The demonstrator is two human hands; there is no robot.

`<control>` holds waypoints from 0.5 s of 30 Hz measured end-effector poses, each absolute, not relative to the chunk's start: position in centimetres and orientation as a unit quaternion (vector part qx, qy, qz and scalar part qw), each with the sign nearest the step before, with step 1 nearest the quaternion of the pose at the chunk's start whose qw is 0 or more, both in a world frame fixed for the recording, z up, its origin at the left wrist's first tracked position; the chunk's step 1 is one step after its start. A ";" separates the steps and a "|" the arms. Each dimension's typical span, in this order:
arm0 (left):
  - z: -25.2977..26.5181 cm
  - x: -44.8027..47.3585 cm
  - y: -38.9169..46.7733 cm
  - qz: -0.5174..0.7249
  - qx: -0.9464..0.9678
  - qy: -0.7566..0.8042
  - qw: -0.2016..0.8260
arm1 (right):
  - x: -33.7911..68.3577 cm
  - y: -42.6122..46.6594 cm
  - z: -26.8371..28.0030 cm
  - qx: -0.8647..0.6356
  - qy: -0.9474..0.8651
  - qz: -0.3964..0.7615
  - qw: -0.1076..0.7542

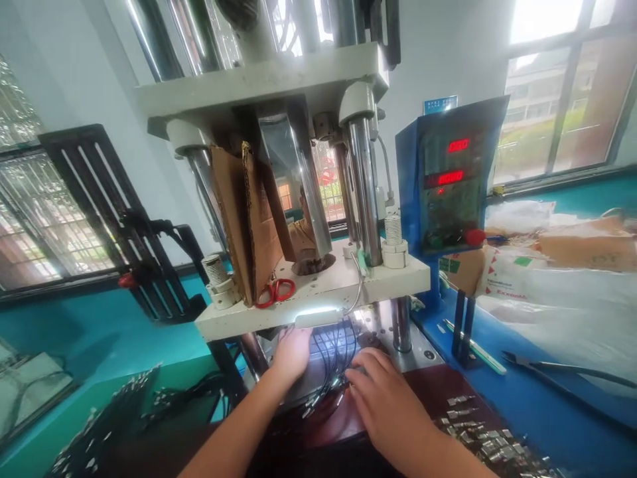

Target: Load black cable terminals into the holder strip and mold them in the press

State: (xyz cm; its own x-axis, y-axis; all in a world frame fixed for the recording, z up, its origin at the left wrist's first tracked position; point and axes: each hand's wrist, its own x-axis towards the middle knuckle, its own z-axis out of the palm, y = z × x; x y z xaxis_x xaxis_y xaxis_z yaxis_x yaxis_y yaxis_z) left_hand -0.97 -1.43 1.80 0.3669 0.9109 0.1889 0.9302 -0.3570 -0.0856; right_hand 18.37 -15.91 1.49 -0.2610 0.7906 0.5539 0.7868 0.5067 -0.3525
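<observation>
Several thin black cables (326, 358) with metal connector ends hang over the front of the lit lower plate of a press. My left hand (293, 352) reaches in at their left side, beneath the light bar (318, 320); its fingers are mostly hidden. At the right side of the cables, my right hand (381, 385) has its fingers curled and pressed together around a cable near its end. The grip itself is partly covered by the fingers. Below both hands lies a dark red surface (343, 419).
The press's cream middle plate (318, 292) sits just above my hands, with red-handled scissors (275, 292) and cardboard (236, 226) on it. Loose metal connectors (497, 441) lie right, bundled black cables (107, 421) left. Cutting pliers (527, 362) rest near the blue control box (415, 186).
</observation>
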 end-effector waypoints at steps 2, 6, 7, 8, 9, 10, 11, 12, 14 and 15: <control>1.6 -1.0 -1.3 -0.051 -0.823 -0.559 0.084 | 18.3 -16.0 1.6 -0.496 -0.796 0.011 0.347; 1.2 -0.5 -0.7 -0.048 -0.829 -0.552 0.077 | 18.4 -16.0 1.9 -0.493 -0.801 0.021 0.340; 1.2 -0.3 -0.6 -0.047 -0.831 -0.549 0.077 | 18.4 -16.0 1.9 -0.490 -0.803 0.020 0.338; 1.3 -0.2 -0.6 -0.045 -0.832 -0.547 0.077 | 18.3 -16.0 1.9 -0.488 -0.804 0.019 0.338; 1.4 -0.2 -0.6 -0.042 -0.832 -0.547 0.076 | 18.3 -16.1 1.9 -0.487 -0.805 0.018 0.338; 1.5 -0.2 -0.7 -0.039 -0.832 -0.548 0.076 | 18.3 -16.2 1.9 -0.487 -0.805 0.017 0.338; 1.7 -0.2 -0.8 -0.038 -0.831 -0.550 0.075 | 18.2 -16.2 1.9 -0.486 -0.805 0.016 0.339; 1.9 -0.3 -1.0 -0.037 -0.830 -0.552 0.074 | 18.2 -16.3 1.9 -0.486 -0.805 0.015 0.341; 2.5 -0.7 -1.3 -0.041 -0.829 -0.553 0.074 | 18.2 -16.3 1.8 -0.485 -0.803 0.014 0.345; 2.7 -0.8 -1.4 -0.046 -0.829 -0.552 0.075 | 18.2 -16.3 1.8 -0.483 -0.803 0.013 0.348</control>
State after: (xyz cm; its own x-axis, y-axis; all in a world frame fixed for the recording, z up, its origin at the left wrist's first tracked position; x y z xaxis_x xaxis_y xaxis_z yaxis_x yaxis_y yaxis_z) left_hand -0.79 -1.44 2.68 0.3863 0.9085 0.1596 0.9224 -0.3793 -0.0730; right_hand 18.18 -16.34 1.81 -0.2908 0.7855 0.5463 0.7679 0.5322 -0.3565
